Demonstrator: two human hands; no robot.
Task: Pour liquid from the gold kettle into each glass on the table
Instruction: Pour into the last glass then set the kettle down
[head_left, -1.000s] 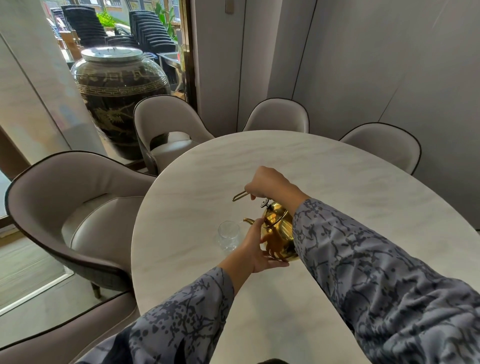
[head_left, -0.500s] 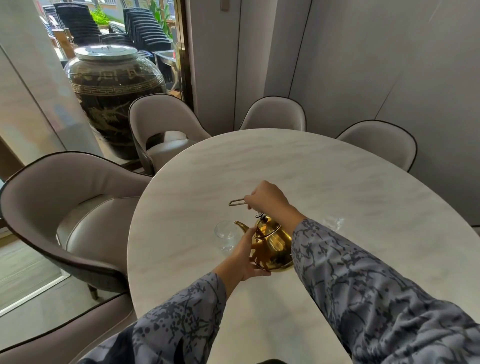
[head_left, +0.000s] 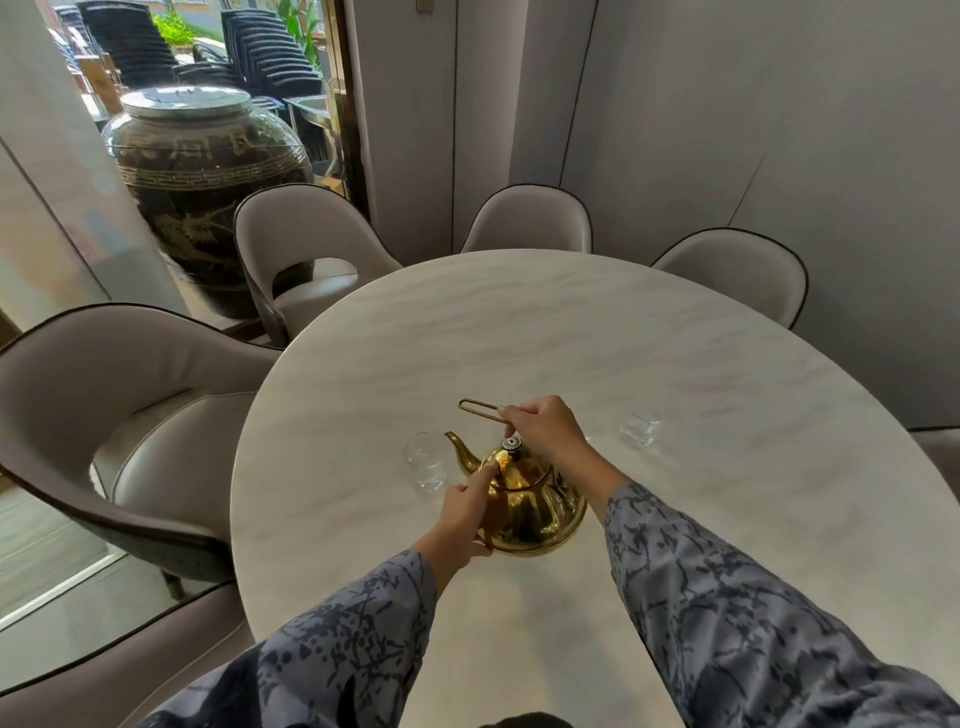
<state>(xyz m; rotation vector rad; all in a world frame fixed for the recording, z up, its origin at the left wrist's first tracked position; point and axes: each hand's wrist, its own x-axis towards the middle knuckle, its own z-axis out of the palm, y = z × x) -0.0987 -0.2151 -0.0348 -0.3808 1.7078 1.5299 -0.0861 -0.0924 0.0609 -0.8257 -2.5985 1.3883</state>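
The kettle (head_left: 524, 499) sits near the surface's (head_left: 571, 338) left edge, spout toward a glass (head_left: 426, 462) just beside it. The right hand (head_left: 543, 428) has its grip pinching the wire handle (head_left: 480, 409); the left hand (head_left: 467, 506) presses flat against the kettle's side, fingers spread. A second glass (head_left: 640, 428) stands apart, toward the right edge. To pour well, I judge: lift by the handle, bring the spout over the near glass's rim, tip slowly, and let the left hand steady the body so the stream stays narrow.
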